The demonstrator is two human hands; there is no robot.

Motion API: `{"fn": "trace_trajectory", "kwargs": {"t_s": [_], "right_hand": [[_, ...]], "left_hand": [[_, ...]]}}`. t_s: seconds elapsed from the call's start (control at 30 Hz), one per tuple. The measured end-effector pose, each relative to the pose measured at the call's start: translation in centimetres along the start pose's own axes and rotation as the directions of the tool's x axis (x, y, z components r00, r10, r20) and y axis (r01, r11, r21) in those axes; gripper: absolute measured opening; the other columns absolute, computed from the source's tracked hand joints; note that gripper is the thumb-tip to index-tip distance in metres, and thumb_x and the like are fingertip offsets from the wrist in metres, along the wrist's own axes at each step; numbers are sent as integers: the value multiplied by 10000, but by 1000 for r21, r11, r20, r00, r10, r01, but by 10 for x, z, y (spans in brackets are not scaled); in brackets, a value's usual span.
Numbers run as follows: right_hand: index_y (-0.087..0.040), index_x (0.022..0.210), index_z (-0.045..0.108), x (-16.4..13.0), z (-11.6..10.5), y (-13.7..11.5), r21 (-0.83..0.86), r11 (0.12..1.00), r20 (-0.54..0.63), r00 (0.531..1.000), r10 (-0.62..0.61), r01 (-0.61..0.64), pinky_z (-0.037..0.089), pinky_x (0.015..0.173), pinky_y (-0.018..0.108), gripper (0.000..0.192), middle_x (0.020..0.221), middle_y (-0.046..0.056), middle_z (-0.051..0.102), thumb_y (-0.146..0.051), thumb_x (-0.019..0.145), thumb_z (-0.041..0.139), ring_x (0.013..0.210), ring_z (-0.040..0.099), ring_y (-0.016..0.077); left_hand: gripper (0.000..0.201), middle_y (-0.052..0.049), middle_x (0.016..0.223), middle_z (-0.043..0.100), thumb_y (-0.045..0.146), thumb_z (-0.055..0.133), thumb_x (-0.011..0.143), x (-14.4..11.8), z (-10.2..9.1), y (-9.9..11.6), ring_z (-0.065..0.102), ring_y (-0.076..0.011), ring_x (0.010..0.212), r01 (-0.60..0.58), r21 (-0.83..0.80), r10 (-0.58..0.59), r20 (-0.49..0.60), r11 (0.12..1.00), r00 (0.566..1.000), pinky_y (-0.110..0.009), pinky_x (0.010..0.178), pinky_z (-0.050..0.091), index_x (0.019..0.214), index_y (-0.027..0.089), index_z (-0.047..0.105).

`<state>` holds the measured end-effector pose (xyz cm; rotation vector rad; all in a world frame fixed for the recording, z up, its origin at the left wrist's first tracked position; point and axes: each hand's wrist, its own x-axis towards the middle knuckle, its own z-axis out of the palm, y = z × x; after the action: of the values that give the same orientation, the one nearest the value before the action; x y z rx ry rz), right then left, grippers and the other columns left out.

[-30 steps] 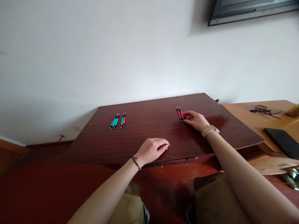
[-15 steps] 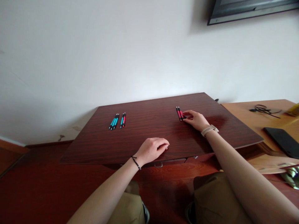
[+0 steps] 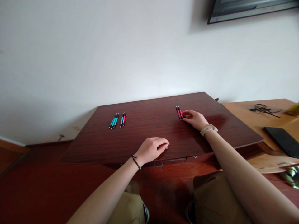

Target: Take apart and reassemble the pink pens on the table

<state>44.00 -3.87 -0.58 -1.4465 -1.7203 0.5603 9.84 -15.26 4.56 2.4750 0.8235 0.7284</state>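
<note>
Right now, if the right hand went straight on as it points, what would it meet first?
The right hand would likely first meet the pink-and-black pens just ahead of it; whether it touches them is hard to tell.

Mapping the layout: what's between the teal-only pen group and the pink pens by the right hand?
Head view: one teal pen and one pink pen, side by side, then wood-grain tabletop.

A black cord bracelet (image 3: 135,162), a pale wristband (image 3: 207,130) and khaki trousers (image 3: 213,196) are worn.
</note>
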Motion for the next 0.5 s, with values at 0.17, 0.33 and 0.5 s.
{"fn": "trace_trajectory", "kwargs": {"t_s": [0.17,0.33,0.5], "right_hand": [[-243,1239,753,0,0,0,12,1000,3,1000,-1,1,648,946,444,418,1215,66,816,-346,835,791,892,775,228],[-239,1244,749,-1,-1,-2,9,1000,6,1000,1,-1,647,942,439,425,1227,69,812,-345,835,786,888,772,223],[-241,1221,755,-1,-2,-6,1,1000,7,1000,16,-16,655,927,430,406,1209,69,814,-333,827,793,878,776,221]], "left_hand": [[161,-19,1019,822,247,587,1070,0,-1,0,773,-170,921,-5,-6,5,8,1000,1000,-275,870,570,1063,221,746],[166,-16,1015,821,249,584,1073,0,-1,0,771,-168,921,-3,-2,3,9,1000,1000,-278,879,565,1067,221,748],[164,-14,1018,821,239,587,1065,0,-1,0,772,-166,921,-8,-2,8,7,1000,1000,-277,871,570,1065,220,750]]}}
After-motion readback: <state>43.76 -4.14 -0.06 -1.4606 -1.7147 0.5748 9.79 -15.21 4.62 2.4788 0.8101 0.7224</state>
